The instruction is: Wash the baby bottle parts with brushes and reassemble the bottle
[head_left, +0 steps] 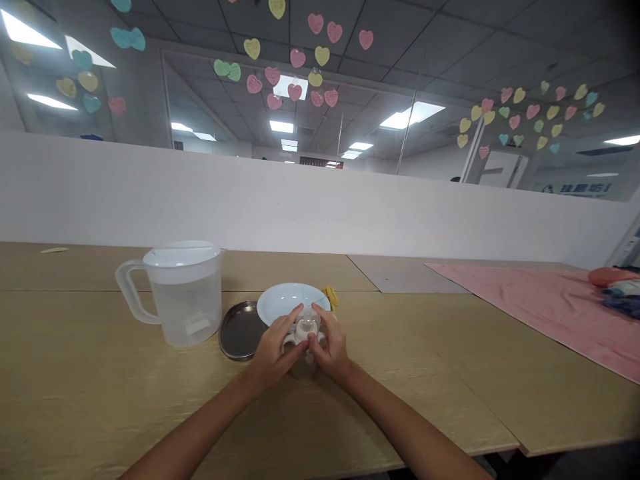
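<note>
In the head view, I confirm both grips closed: the left grip and the right grip hold a clear bottle with white handles from either side, at the lower centre of the frame. I cannot tell whether its base touches the surface. Status: a clear cover stands at the bottle top, under the fingertips; whether it is fully seated is not readable. I judge the handling under way, release not yet done. Left of centre, a lidded pitcher appears to contain clear liquid. Beside it lie a round metal dish and a white bowl, neither gripped; a yellow item shows at the bowl's right edge.
</note>
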`<state>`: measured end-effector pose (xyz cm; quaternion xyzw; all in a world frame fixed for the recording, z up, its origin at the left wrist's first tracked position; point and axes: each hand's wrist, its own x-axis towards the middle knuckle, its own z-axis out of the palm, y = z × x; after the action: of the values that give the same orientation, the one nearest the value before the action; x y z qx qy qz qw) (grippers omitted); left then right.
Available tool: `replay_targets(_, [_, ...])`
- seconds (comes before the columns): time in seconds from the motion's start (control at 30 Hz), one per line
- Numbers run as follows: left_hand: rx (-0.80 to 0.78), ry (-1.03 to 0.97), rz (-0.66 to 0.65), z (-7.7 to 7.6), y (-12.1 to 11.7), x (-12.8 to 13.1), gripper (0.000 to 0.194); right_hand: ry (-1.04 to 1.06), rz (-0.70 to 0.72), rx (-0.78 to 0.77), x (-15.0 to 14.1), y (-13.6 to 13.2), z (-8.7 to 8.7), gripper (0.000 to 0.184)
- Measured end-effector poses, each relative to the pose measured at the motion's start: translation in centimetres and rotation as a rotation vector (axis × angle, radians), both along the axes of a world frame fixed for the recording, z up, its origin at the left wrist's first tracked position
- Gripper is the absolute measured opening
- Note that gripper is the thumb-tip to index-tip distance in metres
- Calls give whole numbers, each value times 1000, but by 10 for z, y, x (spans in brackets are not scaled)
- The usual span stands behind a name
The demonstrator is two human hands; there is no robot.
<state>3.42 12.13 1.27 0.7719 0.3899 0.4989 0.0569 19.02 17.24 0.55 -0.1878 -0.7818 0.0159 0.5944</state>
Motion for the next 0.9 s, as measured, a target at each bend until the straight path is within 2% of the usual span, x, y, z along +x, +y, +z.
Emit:
replay_targets(0.43, [30, -38, 19, -8, 3, 1, 58, -67, -65, 2, -1, 1, 0, 49])
replay_targets(0.57, [20, 81, 1, -9, 4, -3, 71, -124, -15, 70, 5, 4, 5, 48])
replay_targets(0.67, [8, 166, 37, -8, 6, -5, 84, -158, 11, 89, 8, 5, 9, 50])
replay_targets(0.9, [-2, 198, 100, -8, 6, -6, 84, -214, 48, 33, 12, 4, 13, 52])
